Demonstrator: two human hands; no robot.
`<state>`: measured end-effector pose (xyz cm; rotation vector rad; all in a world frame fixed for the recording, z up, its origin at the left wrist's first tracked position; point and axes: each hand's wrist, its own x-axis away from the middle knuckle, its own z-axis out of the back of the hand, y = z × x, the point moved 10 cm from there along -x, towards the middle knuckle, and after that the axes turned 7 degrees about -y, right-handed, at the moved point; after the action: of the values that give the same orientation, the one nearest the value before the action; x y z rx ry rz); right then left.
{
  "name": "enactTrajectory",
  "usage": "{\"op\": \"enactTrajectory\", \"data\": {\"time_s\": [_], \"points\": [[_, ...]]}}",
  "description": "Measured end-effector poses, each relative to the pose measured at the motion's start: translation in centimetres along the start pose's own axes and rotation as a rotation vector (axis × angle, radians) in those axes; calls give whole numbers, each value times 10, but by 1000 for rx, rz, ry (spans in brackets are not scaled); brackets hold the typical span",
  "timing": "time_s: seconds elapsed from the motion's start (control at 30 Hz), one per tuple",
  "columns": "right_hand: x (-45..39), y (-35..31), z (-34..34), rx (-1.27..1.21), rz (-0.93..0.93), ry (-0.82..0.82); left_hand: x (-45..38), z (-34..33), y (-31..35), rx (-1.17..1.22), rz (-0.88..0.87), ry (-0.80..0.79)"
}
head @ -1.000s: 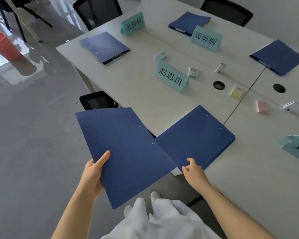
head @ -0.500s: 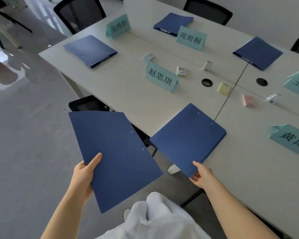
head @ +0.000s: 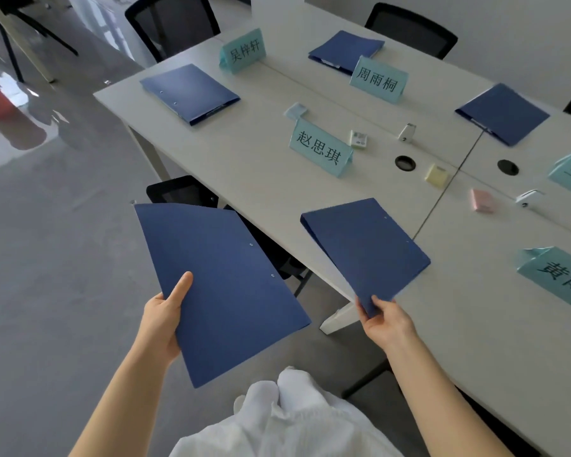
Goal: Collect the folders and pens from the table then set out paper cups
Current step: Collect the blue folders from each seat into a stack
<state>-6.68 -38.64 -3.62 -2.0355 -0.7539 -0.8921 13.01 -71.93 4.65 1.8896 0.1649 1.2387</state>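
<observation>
My left hand (head: 164, 316) grips a blue folder (head: 221, 285) by its lower left edge and holds it over the floor beside the table. My right hand (head: 384, 321) pinches the near corner of a second blue folder (head: 366, 249), which is tilted up off the white table (head: 251, 159) at its front edge. Three more blue folders lie flat on the table: one at the far left (head: 188, 92), one at the back (head: 345, 51), one at the right (head: 501, 113). No pens or cups are visible.
Teal name cards (head: 318, 150) stand on the table, with small sticky-note pads (head: 437, 174) and white clips (head: 406, 131) near two round cable holes (head: 405, 163). Black chairs (head: 170, 23) stand around the table, one tucked under it by my left folder.
My right hand has taken hold of the near folder's corner and lifted that folder off the table edge, turning it. The left folder has stayed in my left hand.
</observation>
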Motion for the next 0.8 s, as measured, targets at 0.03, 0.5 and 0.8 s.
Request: {"op": "enactTrajectory", "data": {"time_s": [0.03, 0.5, 0.8], "points": [[6, 4, -6, -62, -29, -37, 0, 1, 0, 6, 0, -2], [83, 69, -96, 666, -200, -664, 14, 51, 6, 30, -13, 28], [106, 126, -146, 1123, -164, -760, 30, 103, 8, 52, -42, -84]]}}
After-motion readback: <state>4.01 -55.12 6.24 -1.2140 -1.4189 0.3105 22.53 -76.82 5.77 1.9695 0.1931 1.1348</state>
